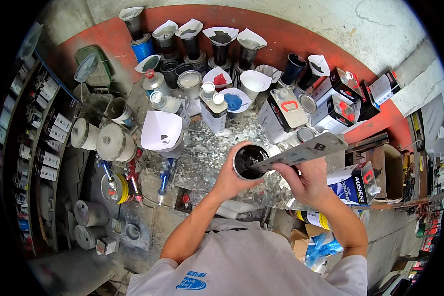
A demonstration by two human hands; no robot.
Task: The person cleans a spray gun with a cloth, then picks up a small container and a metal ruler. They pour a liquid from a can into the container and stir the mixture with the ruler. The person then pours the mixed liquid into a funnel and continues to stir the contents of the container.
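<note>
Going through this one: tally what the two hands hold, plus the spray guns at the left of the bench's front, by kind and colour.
Cup with dark liquid, in the left hand: 1
Flat grey strip, in the right hand: 1
Blue spray guns: 2
Red spray gun: 1
Total: 5
</note>
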